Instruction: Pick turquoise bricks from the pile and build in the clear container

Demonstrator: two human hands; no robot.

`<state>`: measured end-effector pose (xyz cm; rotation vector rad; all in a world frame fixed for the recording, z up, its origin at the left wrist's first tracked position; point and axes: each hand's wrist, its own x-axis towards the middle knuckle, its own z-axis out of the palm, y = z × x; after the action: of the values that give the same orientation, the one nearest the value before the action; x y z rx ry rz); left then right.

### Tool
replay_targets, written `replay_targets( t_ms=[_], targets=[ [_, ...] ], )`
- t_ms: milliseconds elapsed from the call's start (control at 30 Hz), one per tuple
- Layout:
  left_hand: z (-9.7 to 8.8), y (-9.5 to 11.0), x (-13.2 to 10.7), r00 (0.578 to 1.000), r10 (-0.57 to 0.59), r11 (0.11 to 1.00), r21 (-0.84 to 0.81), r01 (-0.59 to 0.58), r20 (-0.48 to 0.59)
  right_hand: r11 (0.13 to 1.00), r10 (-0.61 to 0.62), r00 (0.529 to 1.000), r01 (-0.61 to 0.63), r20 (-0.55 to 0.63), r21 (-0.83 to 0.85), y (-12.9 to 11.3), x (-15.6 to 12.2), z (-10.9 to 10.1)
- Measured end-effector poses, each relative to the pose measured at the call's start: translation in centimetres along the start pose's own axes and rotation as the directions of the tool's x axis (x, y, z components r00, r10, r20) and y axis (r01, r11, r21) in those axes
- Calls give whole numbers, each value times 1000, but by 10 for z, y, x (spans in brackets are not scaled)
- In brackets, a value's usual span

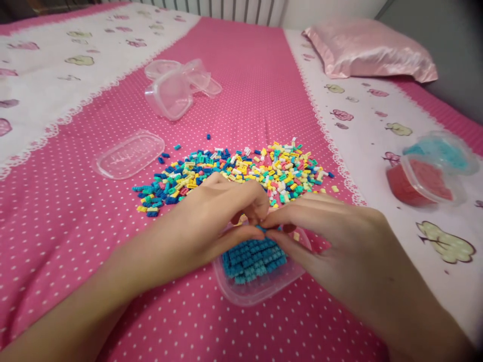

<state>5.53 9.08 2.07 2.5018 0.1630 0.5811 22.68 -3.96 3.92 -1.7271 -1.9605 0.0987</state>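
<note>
My left hand [226, 211] and my right hand [324, 226] meet fingertip to fingertip above a clear plastic tub [245, 297]. Both are closed in a pinch, thumbs against forefingers. A bit of a small blue building brick [261, 229] shows between the fingertips; the fingers cover most of it. Inside the tub, teal and blue bricks [252, 259] lie packed side by side in rows. A few pale yellow bricks show near its far edge, partly behind the hands. Just beyond my hands spreads a loose pile of mixed small bricks [283, 168].
A clear oval lid [130, 155] lies left of the pile. Empty clear tubs and lids [171, 95] are heaped farther back. At right stand a tub of red bricks [411, 183] and one of turquoise bricks [453, 151]. A pink pillow [372, 48] rests on the bed [249, 60].
</note>
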Motion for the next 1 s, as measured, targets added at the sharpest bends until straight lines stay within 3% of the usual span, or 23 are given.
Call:
replay_targets(
  t_ms=[200, 333, 467, 867, 1000],
  targets=[
    [-7, -2, 1, 999, 29, 997, 77, -31, 24, 998, -39, 993, 44, 110, -44, 8, -5, -5],
    [-20, -6, 2, 997, -7, 987, 162, 19, -76, 990, -27, 961, 64, 276, -125, 17, -13, -9],
    [-22, -9, 2, 996, 6, 974, 224, 13, -84, 980, 20, 964, 34, 264, -197, 15, -17, -5],
    [-16, -10, 0, 999, 47, 968, 248, -42, -14, 976, -16, 967, 70, 255, -204, 9, -16, 2],
    [-15, -11, 1, 999, 48, 966, 256, -45, -5, 977, 27, 970, 26, 243, -211, 8, -17, 2]
  ],
)
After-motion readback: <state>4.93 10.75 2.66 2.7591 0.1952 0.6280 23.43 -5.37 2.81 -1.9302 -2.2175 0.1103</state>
